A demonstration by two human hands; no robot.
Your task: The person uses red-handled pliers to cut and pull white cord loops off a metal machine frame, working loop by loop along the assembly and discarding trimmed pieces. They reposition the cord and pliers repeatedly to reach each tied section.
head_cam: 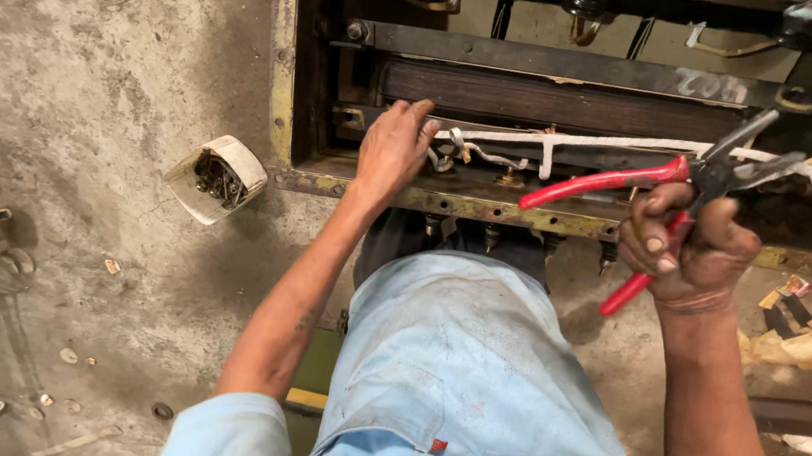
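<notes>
My left hand (392, 148) rests with curled fingers on the left end of a white taped cable bundle (636, 147) that runs across a dark, grimy metal frame (449, 202). Small brass terminals and thin wires lie just right of its fingertips. My right hand (690, 250) grips red-handled pliers (622, 185). Their handles are spread and their dark jaws (750, 159) point up and right, close to the bundle. My light blue shirt fills the lower middle of the view.
A small white cardboard box of dark screws (218, 178) sits on the rough concrete floor left of the frame. Rusty metal parts lie at the far left edge. Torn paper scraps and tape pieces (807, 336) lie at the right.
</notes>
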